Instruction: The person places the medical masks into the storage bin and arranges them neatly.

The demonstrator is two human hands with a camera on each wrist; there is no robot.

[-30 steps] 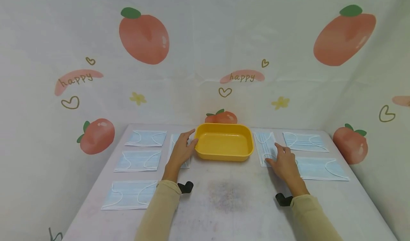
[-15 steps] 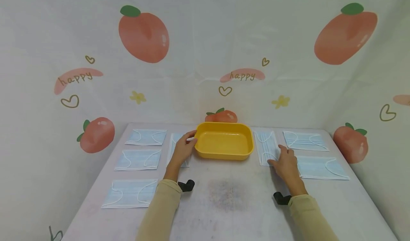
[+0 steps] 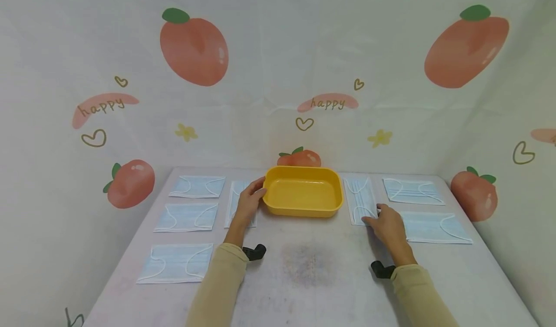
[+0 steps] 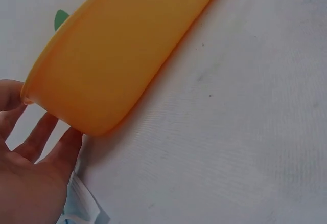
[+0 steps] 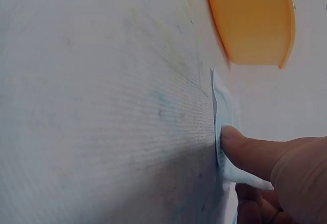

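A yellow rectangular tray (image 3: 304,196) stands at the back middle of the table. My left hand (image 3: 248,202) rests its fingertips against the tray's left end; in the left wrist view its fingers (image 4: 64,144) touch the outer wall and rim. To the right of the tray lies a light-blue face mask (image 3: 359,196) with white ear loops. My right hand (image 3: 388,225) pinches the near right part of this mask. In the right wrist view the thumb (image 5: 250,150) presses on the mask (image 5: 225,111), with the other fingers curled below, partly hidden.
Left of the tray lie several face masks: one upright mask (image 3: 234,199) partly behind my left hand, and others such as the near mask (image 3: 173,264). Two more masks lie at right, a far mask (image 3: 414,191) and a nearer mask (image 3: 438,228). A fruit-printed cloth (image 3: 269,66) hangs behind.
My right hand's fingers have closed in on the mask's edge, from spread to pinching. My left hand has moved slightly and now touches the tray's end. The tray has hardly moved.
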